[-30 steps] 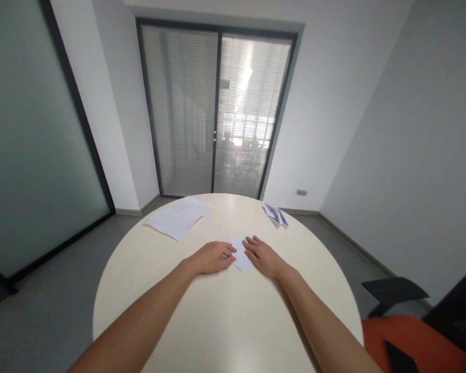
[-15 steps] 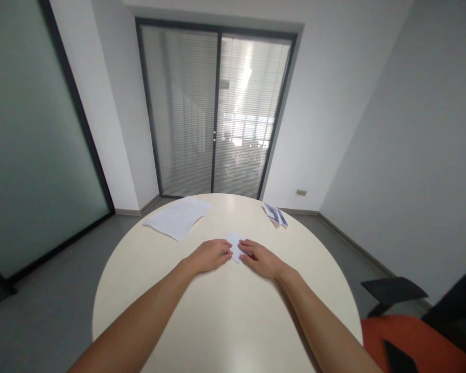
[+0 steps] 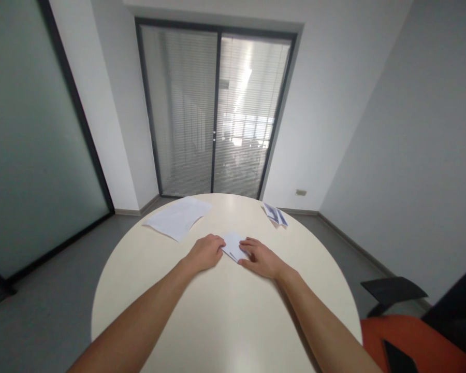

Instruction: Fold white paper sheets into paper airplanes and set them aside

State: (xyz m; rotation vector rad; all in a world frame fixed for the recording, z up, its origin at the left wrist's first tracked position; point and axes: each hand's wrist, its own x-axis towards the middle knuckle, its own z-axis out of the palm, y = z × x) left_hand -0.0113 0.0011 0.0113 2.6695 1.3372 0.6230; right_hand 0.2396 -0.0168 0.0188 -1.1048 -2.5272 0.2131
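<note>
A small folded piece of white paper (image 3: 233,245) lies on the round cream table (image 3: 225,321), between my two hands. My left hand (image 3: 207,252) has its fingers curled and pinches the paper's left corner. From the other side my right hand (image 3: 261,257) rests on the paper's right part, fingers bent and spread a little, thumb at the near edge. A fold line shows along the paper's near side. The paper's right end is hidden under my right fingers.
A larger white sheet (image 3: 178,217) lies at the table's far left. Folded paper with dark print (image 3: 275,214) lies at the far right. An orange chair (image 3: 411,336) with a black armrest (image 3: 394,288) stands at the right. Behind the table is a glass door with blinds (image 3: 182,114).
My left hand has moved slightly left and its fingers have curled in at the paper's corner. More of the paper shows between the hands. My right hand has hardly moved.
</note>
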